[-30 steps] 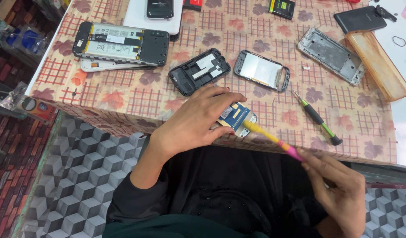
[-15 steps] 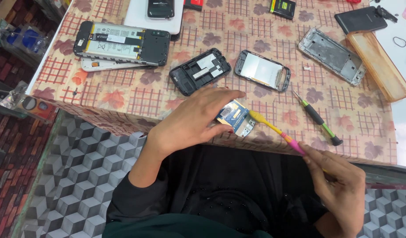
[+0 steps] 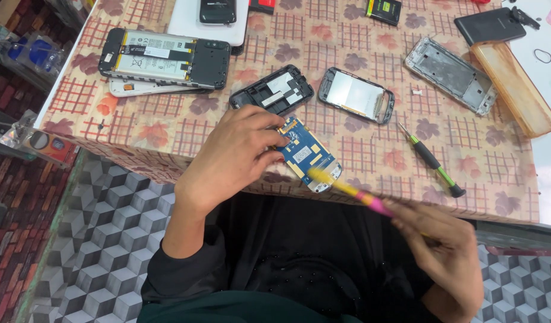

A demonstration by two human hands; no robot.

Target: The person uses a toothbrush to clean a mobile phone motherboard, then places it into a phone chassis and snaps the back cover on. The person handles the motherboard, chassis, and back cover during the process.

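Left hand (image 3: 236, 155) pinching blue circuit board (image 3: 305, 152) at its upper end, mid-frame at the surface (image 3: 168, 128) edge; right hand (image 3: 446, 257) closed around pink-and-yellow tool (image 3: 359, 194), blurred, tip near board. Likely light, stiff, fragile: best gripped by the edges, off the components. One board, one tool, one green screwdriver (image 3: 431, 160) lying right.

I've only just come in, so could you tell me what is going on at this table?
A person's left hand holds a small blue circuit board at the table's near edge, while the right hand brings a yellow and pink tool to it. Opened phones, including a black frame, and a green screwdriver lie on the patterned tablecloth.
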